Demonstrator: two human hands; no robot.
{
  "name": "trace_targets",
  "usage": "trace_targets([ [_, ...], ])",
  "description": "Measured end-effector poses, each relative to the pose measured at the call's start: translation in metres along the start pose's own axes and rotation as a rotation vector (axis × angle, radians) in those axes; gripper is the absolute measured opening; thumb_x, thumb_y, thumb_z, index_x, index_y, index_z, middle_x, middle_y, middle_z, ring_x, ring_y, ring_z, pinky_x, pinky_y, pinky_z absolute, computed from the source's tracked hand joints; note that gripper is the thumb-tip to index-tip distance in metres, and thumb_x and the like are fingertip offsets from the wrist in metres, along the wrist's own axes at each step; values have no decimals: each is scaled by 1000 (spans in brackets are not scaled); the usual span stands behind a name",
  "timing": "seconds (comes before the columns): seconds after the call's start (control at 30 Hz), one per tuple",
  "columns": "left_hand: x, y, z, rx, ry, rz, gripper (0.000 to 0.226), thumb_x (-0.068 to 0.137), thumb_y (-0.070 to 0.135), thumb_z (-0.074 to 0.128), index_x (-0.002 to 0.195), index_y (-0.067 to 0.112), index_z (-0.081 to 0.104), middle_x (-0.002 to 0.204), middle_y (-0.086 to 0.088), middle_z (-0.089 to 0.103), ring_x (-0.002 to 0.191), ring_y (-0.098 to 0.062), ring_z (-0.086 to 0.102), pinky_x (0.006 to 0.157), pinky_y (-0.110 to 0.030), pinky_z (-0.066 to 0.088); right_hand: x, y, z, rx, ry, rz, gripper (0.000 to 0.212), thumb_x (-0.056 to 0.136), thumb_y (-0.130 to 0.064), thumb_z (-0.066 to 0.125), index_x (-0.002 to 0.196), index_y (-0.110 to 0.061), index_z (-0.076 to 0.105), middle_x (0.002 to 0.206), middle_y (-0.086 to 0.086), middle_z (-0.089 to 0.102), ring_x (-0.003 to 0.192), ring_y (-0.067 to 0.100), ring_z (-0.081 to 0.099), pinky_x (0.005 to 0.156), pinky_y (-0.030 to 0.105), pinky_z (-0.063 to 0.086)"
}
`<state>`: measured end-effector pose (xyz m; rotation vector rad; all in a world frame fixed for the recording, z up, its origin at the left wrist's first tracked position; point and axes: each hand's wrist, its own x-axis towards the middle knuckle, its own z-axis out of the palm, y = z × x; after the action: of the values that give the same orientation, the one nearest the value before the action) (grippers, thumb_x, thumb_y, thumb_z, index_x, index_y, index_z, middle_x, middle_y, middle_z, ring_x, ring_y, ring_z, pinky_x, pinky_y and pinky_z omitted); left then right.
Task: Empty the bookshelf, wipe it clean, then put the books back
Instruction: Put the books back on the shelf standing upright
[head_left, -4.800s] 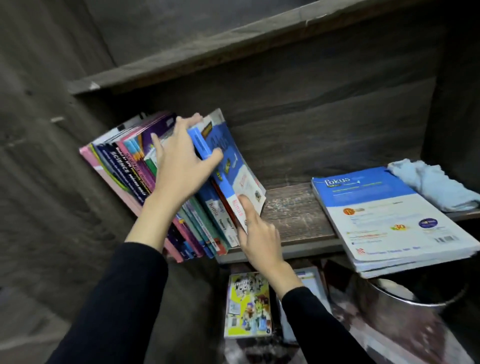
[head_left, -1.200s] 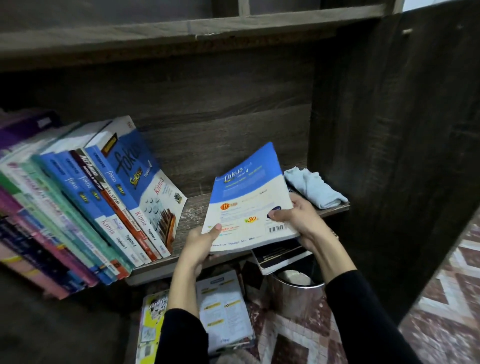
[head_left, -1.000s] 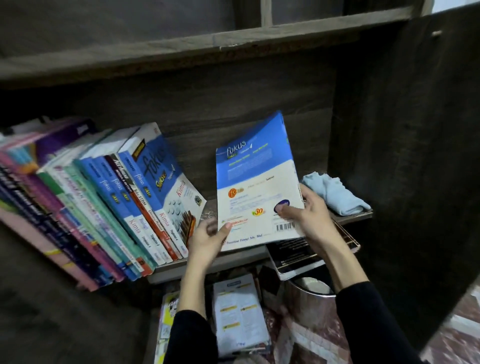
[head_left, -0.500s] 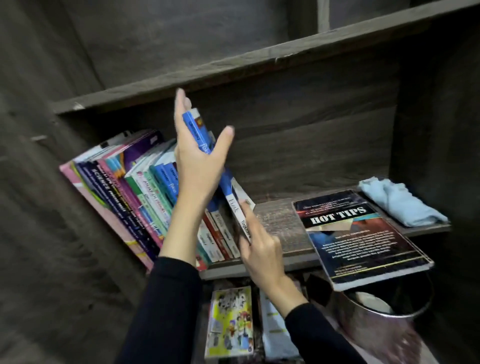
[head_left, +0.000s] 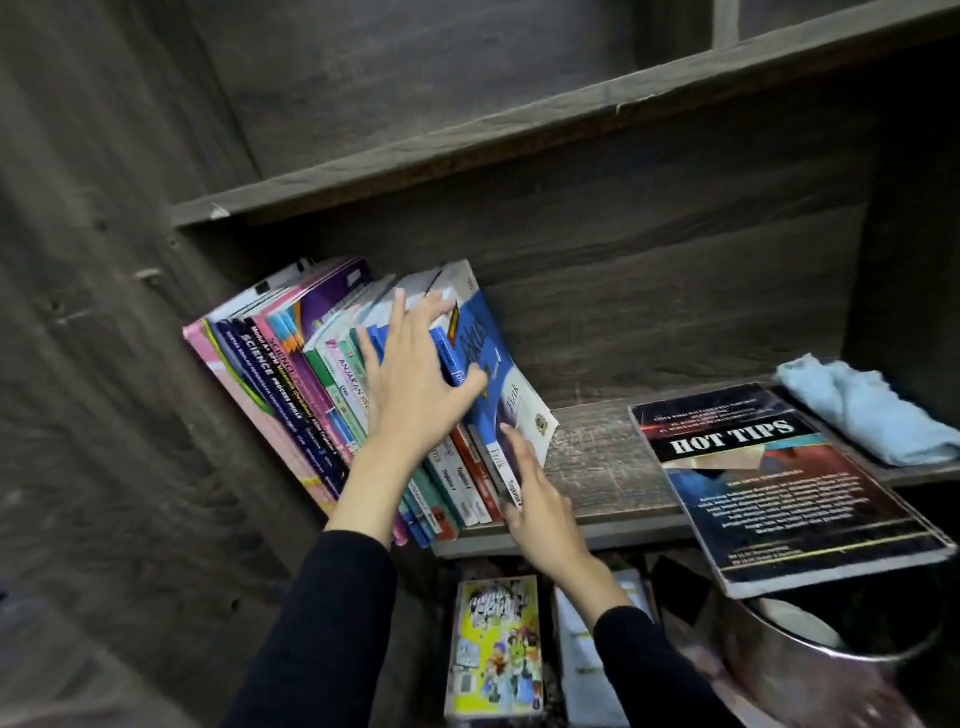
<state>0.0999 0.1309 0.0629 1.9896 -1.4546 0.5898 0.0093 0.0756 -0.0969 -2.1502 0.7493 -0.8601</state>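
Half a second on, the blue book (head_left: 493, 348) has sunk into the leaning row (head_left: 291, 374); my left hand (head_left: 415, 384) presses flat on it, right hand (head_left: 537, 493) straight-fingered at its foot. HOT TIPS book (head_left: 779, 483) lies flat rightward on the shelf (head_left: 597, 467), nearer my right.

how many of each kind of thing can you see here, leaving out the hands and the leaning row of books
Books flat on the shelf: 1, the HOT TIPS book
Cloths: 1, the light blue cloth
Books below the shelf: 2, a yellow book and a white book
Metal pots: 1, the metal pot
Total: 5
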Motion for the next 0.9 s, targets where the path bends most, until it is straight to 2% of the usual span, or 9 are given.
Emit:
trace_targets([
  [0.07, 2, -2, 0, 12, 14, 15, 63, 78, 41, 66, 132, 23, 39, 144, 7, 39, 142, -15, 20, 116, -48, -4, 3, 6, -7, 28, -81, -3, 97, 89, -6, 59, 140, -58, -5, 160, -10, 11, 126, 30, 50, 101, 43, 42],
  [0.13, 6, -7, -8, 23, -23, 65, 71, 72, 56, 69, 130, 25, 42, 140, 7, 44, 134, -14, 34, 116, -48, 8, 9, 13, -20, 126, -223, 14, 107, 82, -7, 68, 142, -57, -5, 160, -12, 4, 140, 21, 30, 110, 39, 31],
  [0.2, 11, -12, -21, 9, -128, 104, 83, 65, 69, 65, 134, 28, 42, 141, 8, 44, 132, -13, 37, 113, -44, 17, 11, 21, -33, 233, -405, 63, 117, 74, -1, 74, 144, -54, -4, 159, -13, -3, 144, 13, 13, 111, 29, 23],
  [0.27, 17, -14, -32, 6, -231, 111, 93, 62, 68, 70, 140, 28, 39, 146, 7, 40, 136, -15, 34, 112, -42, 21, 9, 27, -40, 241, -475, 125, 116, 74, 2, 73, 147, -49, -2, 160, -9, -2, 144, 14, 14, 109, 25, 24],
  [0.43, 18, -13, -35, -8, -232, 87, 92, 65, 45, 80, 144, 26, 36, 150, 6, 35, 139, -15, 28, 112, -37, 18, 3, 26, -35, 142, -340, 190, 100, 77, -2, 74, 151, -36, 15, 157, 1, 22, 139, 22, 30, 113, 34, 26],
  [0.57, 18, -10, -30, -14, -161, 61, 89, 63, 40, 83, 140, 25, 43, 146, 6, 42, 136, -16, 35, 112, -39, 21, 3, 27, -28, 104, -225, 206, 86, 79, 4, 70, 147, -31, 29, 139, 14, 45, 91, 18, 62, 96, 39, 49],
  [0.63, 18, -10, -28, -9, -125, 59, 87, 62, 40, 84, 138, 23, 46, 143, 5, 46, 133, -16, 39, 112, -40, 25, 4, 30, -24, 96, -186, 230, 81, 81, 5, 68, 144, -33, 35, 127, 13, 52, 84, 22, 65, 85, 42, 54],
  [0.77, 18, -9, -23, 19, -60, 56, 83, 62, 40, 84, 136, 24, 50, 139, 6, 51, 130, -16, 42, 107, -37, 28, 5, 29, -21, 47, -120, 228, 73, 83, 4, 65, 143, -30, 39, 116, 13, 59, 70, 16, 58, 70, 32, 54],
  [0.9, 19, -7, -18, 31, -17, 24, 75, 64, 39, 83, 131, 24, 52, 132, 7, 55, 125, -18, 43, 101, -33, 27, 5, 29, -17, 28, -55, 227, 68, 86, -1, 65, 142, -29, 42, 122, 13, 60, 74, 13, 61, 75, 34, 56],
])
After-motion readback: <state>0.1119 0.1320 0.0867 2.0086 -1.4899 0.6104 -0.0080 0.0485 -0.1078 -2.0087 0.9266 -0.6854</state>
